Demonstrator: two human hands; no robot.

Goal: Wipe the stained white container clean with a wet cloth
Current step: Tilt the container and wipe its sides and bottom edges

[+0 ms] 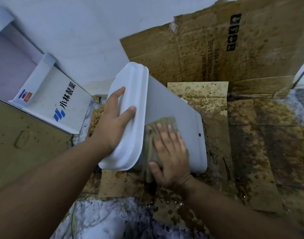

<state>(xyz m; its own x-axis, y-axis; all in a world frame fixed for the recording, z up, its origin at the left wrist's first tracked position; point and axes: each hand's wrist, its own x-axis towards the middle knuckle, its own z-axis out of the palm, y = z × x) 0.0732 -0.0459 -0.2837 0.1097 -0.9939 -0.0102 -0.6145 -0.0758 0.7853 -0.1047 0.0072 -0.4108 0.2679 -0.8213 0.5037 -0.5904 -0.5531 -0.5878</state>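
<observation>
Both bare forearms reach in from the bottom edge, and between them wet, blotched cardboard sheets (173, 209) cover the marbled floor (96, 219). Just beyond stands the white container (172, 104), a tall ceramic-looking tank with a broad rimmed lid (132, 118) on top, resting on the stained cardboard with its smooth side panel turned toward the right hand. That panel looks clean and grey-white, with one small dark hole (199, 134) near its lower edge.

On the panel's near lower part lies the wet cloth (165, 125), a drab olive rag, bunched and hanging down past the container's corner. Pressed flat on it is the right hand (170, 152), fingers straight and slightly spread, thumb out along the cloth's near edge; the hand is a little blurred. Over the lid's near end sits the left hand (113, 123), fingers parted and laid flat over the top, thumb (128, 112) stretched toward the panel-side rim.

Behind the container a flattened brown carton (216, 49) with printed black lettering leans against the pale wall (78, 31), heavily spotted. At left stands a white display box (61, 100) bearing a blue logo and dark characters, beside a tan cardboard panel (23, 138).
</observation>
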